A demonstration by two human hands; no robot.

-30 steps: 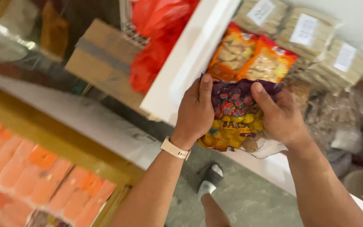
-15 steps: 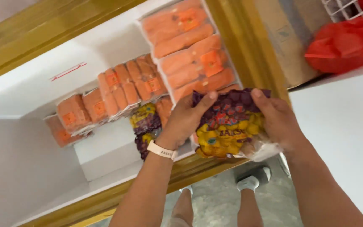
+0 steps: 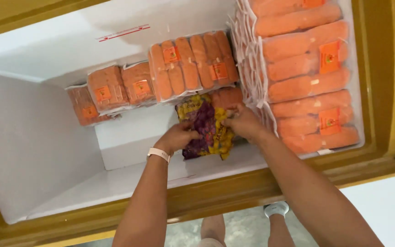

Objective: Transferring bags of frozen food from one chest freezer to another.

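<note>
Both my arms reach down into an open white chest freezer (image 3: 33, 137). My left hand (image 3: 178, 137) and my right hand (image 3: 243, 122) grip a purple and yellow snack bag (image 3: 205, 130) from either side. The bag is low inside, lying on another bag of the same kind and against orange sausage packs (image 3: 190, 64). My left wrist carries a pale band (image 3: 158, 154).
Stacks of orange sausage packs (image 3: 307, 73) fill the freezer's right side and back. More packs (image 3: 108, 89) lean at the back left. A white step (image 3: 133, 146) lies inside the freezer near its front. The freezer has a wooden-coloured rim (image 3: 234, 192). My feet (image 3: 275, 209) show below on a grey floor.
I have turned from the shelf to the freezer. Both hands have lowered the purple and yellow bag from above the rim down into the freezer.
</note>
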